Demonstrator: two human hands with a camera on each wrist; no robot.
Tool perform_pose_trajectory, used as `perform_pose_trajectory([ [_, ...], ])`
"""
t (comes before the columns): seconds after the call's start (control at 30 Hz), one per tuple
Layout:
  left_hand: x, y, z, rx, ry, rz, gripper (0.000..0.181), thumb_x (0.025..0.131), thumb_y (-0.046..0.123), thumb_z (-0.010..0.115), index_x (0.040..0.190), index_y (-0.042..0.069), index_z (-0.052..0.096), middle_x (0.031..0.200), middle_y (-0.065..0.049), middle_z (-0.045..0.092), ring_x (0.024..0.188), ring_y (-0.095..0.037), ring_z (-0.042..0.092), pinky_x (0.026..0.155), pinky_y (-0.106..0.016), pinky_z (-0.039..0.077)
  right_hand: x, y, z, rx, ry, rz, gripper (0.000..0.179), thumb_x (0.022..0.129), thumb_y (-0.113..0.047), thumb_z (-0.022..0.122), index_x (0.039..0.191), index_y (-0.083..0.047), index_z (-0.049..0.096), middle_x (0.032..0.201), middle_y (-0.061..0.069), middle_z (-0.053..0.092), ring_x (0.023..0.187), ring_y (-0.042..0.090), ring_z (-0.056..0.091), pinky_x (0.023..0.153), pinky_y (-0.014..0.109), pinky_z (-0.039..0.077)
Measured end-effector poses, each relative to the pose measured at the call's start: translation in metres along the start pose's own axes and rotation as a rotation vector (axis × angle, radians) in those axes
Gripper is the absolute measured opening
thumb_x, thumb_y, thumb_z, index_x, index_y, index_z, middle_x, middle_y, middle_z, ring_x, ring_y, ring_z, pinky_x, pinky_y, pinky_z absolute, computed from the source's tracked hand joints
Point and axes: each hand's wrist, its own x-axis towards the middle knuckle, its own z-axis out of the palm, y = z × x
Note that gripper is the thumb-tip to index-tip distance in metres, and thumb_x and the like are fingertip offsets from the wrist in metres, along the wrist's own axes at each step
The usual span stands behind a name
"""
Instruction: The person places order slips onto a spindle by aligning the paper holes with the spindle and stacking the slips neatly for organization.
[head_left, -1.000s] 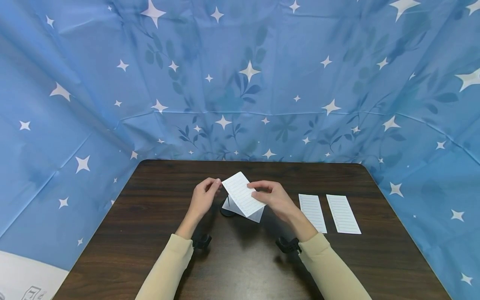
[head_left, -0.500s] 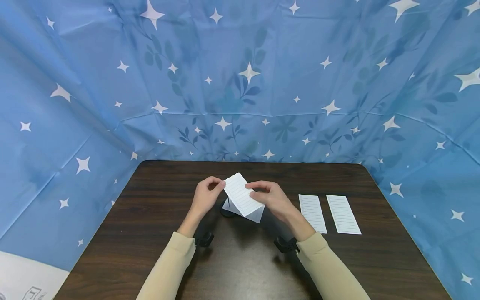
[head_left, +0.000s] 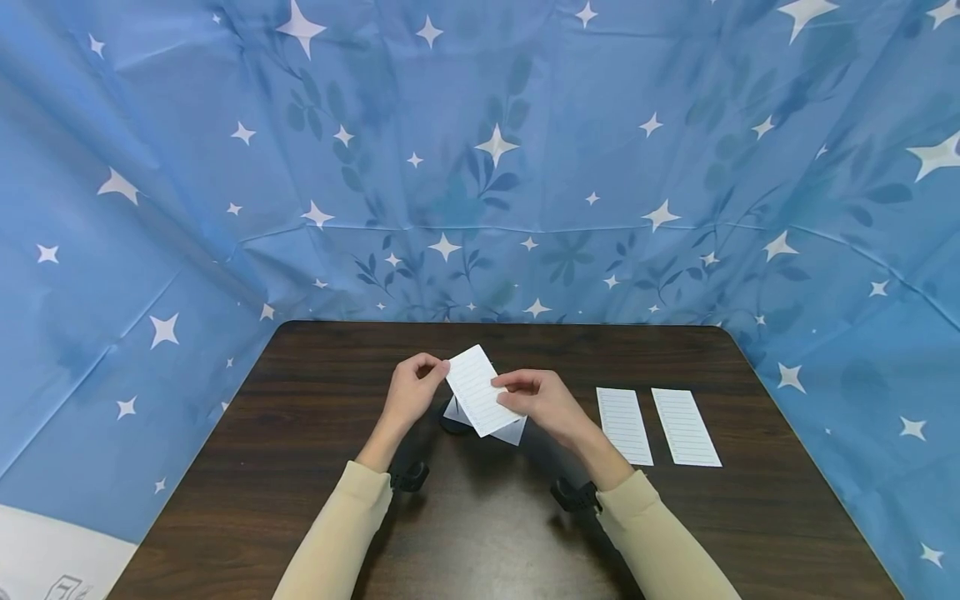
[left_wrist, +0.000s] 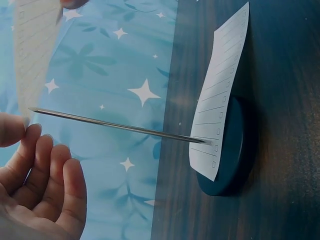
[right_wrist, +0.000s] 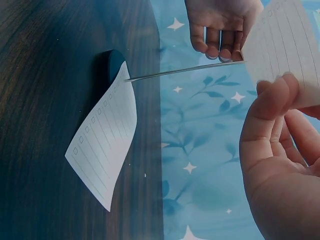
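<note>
A lined paper slip (head_left: 477, 392) is held up between both hands. My left hand (head_left: 410, 392) pinches its left corner between thumb and index finger. My right hand (head_left: 551, 404) pinches the slip's right edge with the thumb and fingers. Beneath it stands a bill spike, its thin metal rod (left_wrist: 120, 127) rising from a round black base (left_wrist: 239, 150). Another lined slip (left_wrist: 220, 85) is pierced near one end and lies tilted low on the rod. The rod's tip reaches up to the held slip, close to my left fingertips; whether it pierces the slip I cannot tell.
Two more lined slips, a nearer one (head_left: 625, 426) and one farther right (head_left: 686, 427), lie flat on the dark wooden table (head_left: 315, 500). A blue curtain with stars (head_left: 480, 167) hangs behind the table's far edge.
My left hand has moved slightly right and now pinches the slip's corner. The held slip has turned a little, and my right hand has dropped slightly.
</note>
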Motion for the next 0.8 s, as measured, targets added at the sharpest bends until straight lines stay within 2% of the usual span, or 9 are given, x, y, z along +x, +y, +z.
perform_pose_trajectory([
  [0.27, -0.0005, -0.0033, -0.0003, 0.006, -0.006, 0.023, 0.016, 0.098, 0.016, 0.069, 0.091, 0.003, 0.074, 0.086, -0.009, 0.068, 0.078, -0.024, 0.056, 0.072, -0.035, 0.045, -0.0025, 0.0011, 0.0031, -0.014, 0.000, -0.007, 0.030, 0.093, -0.002, 0.070, 0.122, 0.006, 0.069, 0.116, 0.021, 0.068, 0.088, 0.022, 0.064, 0.073, 0.029, 0.054],
  [0.57, -0.0016, -0.0008, -0.0014, 0.027, -0.014, 0.041, 0.015, 0.098, 0.016, 0.069, 0.093, 0.003, 0.073, 0.089, -0.010, 0.069, 0.083, -0.032, 0.058, 0.073, -0.037, 0.046, -0.0017, 0.0055, 0.0037, -0.038, 0.015, -0.021, 0.030, 0.094, 0.000, 0.068, 0.123, 0.005, 0.068, 0.118, 0.021, 0.068, 0.090, 0.024, 0.064, 0.074, 0.028, 0.053],
  [0.8, -0.0020, 0.0009, -0.0017, 0.048, -0.008, 0.045, 0.014, 0.097, 0.017, 0.069, 0.092, 0.004, 0.073, 0.091, -0.010, 0.070, 0.083, -0.029, 0.058, 0.074, -0.037, 0.046, -0.0014, 0.0098, 0.0027, -0.048, 0.030, -0.017, 0.030, 0.094, 0.000, 0.068, 0.123, 0.005, 0.069, 0.119, 0.020, 0.068, 0.089, 0.023, 0.063, 0.074, 0.027, 0.053],
])
